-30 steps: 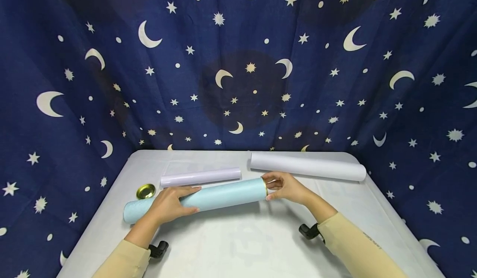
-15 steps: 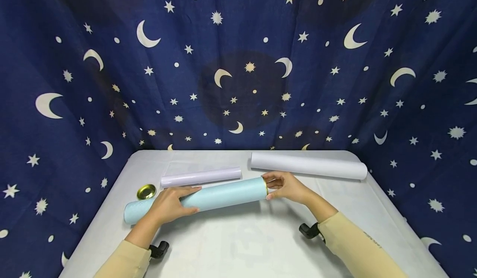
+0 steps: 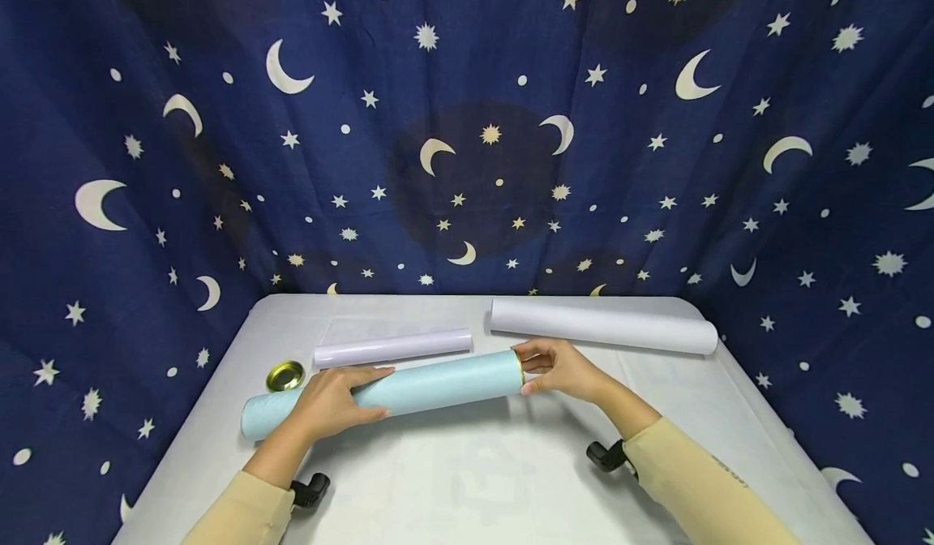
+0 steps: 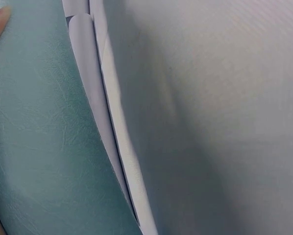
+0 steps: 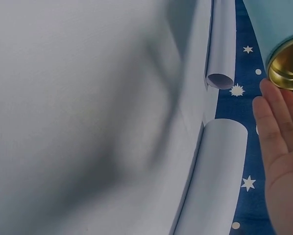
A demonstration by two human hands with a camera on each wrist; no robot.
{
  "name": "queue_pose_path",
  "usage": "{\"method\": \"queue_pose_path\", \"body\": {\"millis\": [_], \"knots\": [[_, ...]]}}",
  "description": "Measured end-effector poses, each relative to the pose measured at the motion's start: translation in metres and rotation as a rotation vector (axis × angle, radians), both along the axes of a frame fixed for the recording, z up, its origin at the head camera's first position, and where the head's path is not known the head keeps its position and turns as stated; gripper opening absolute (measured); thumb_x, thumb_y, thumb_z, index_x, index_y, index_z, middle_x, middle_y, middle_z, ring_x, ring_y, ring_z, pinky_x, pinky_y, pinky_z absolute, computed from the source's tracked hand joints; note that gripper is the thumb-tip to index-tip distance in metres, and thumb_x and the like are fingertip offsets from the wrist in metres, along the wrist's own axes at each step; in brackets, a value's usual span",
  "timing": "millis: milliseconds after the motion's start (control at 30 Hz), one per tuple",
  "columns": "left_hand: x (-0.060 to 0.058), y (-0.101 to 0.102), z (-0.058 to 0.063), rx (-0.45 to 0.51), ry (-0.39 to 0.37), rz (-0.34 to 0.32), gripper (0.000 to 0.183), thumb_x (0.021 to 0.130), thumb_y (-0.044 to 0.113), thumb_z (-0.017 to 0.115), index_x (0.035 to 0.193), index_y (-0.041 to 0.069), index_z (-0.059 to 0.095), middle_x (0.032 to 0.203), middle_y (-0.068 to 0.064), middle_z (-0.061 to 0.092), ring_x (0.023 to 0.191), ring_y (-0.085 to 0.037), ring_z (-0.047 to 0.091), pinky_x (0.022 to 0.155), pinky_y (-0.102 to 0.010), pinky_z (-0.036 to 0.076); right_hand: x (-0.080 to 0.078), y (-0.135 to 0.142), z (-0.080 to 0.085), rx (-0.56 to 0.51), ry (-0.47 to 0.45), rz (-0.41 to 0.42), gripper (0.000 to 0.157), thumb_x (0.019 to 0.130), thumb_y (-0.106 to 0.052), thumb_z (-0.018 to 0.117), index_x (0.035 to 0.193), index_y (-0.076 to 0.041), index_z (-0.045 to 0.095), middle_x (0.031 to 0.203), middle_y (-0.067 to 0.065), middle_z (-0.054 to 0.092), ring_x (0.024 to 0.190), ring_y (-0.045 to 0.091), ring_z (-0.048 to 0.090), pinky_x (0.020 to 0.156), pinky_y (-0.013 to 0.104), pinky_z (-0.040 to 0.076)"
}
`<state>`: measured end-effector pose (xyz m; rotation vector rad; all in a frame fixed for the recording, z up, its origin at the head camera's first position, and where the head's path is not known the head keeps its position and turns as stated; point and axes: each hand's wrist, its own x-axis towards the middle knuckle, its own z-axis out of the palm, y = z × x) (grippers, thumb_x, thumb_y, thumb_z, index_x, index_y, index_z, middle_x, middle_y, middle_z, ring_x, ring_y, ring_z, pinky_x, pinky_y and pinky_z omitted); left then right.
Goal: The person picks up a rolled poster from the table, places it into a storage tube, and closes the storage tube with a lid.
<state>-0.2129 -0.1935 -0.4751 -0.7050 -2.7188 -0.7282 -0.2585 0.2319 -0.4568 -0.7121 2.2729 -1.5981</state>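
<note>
On the white tabletop (image 3: 452,472) beneath both grips, you will find a narrow, glossy pale roll (image 3: 394,347) just beyond the left-hand grip (image 3: 330,403), its open end to the right. A thicker white roll (image 3: 606,327) lies beyond the right-hand grip (image 3: 565,371). Locate the round gold-coloured lid (image 3: 285,375) left of the left-hand grip. Beyond both grips, you face a navy curtain (image 3: 481,66) printed with moons and stars.

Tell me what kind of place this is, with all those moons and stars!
It looks like a little indoor work corner, maybe set up for filming. A blue curtain surrounds the back and sides of a white table, and a white roll lies there.
</note>
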Motion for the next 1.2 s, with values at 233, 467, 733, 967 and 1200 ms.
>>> {"method": "queue_pose_path", "body": {"millis": [233,467,733,967,1200], "knots": [[-0.005,-0.002,0.0,-0.005,-0.005,0.022,0.065,0.069,0.059,0.085,0.129,0.04,0.068,0.12,0.011,0.071,0.104,-0.02,0.069,0.081,-0.043,0.055,-0.005,-0.002,0.002,-0.023,0.014,0.013,0.069,0.076,-0.005,0.086,0.135,0.01,0.054,0.131,0.027,0.059,0.114,0.036,0.064,0.096,0.04,0.053],[-0.007,0.0,0.002,-0.006,0.008,0.013,0.065,0.071,0.058,0.084,0.13,0.036,0.068,0.121,0.01,0.071,0.104,-0.021,0.069,0.083,-0.043,0.055,-0.003,0.001,0.007,-0.041,-0.037,0.028,0.069,0.082,-0.006,0.082,0.142,0.004,0.05,0.139,0.027,0.052,0.123,0.043,0.057,0.092,0.035,0.055],[-0.005,0.003,0.0,-0.034,0.003,0.008,0.066,0.072,0.058,0.083,0.132,0.037,0.067,0.125,0.009,0.069,0.111,-0.022,0.067,0.087,-0.045,0.054,-0.003,0.007,-0.003,-0.06,-0.042,0.053,0.063,0.088,-0.007,0.077,0.143,0.004,0.049,0.139,0.026,0.053,0.124,0.046,0.053,0.093,0.034,0.054],[-0.002,0.004,0.001,0.0,0.007,0.013,0.066,0.071,0.058,0.084,0.131,0.034,0.068,0.122,0.009,0.07,0.106,-0.023,0.069,0.084,-0.046,0.055,0.001,0.007,0.0,-0.103,-0.039,0.017,0.062,0.085,-0.005,0.079,0.141,0.002,0.052,0.136,0.021,0.057,0.122,0.04,0.057,0.092,0.036,0.054],[0.002,0.003,0.002,0.034,-0.006,0.021,0.064,0.07,0.057,0.086,0.129,0.038,0.069,0.121,0.01,0.07,0.106,-0.022,0.068,0.085,-0.046,0.054,0.003,0.005,0.007,-0.105,-0.02,-0.003,0.06,0.084,-0.005,0.08,0.137,0.004,0.056,0.132,0.021,0.061,0.119,0.034,0.061,0.089,0.036,0.056]]}}
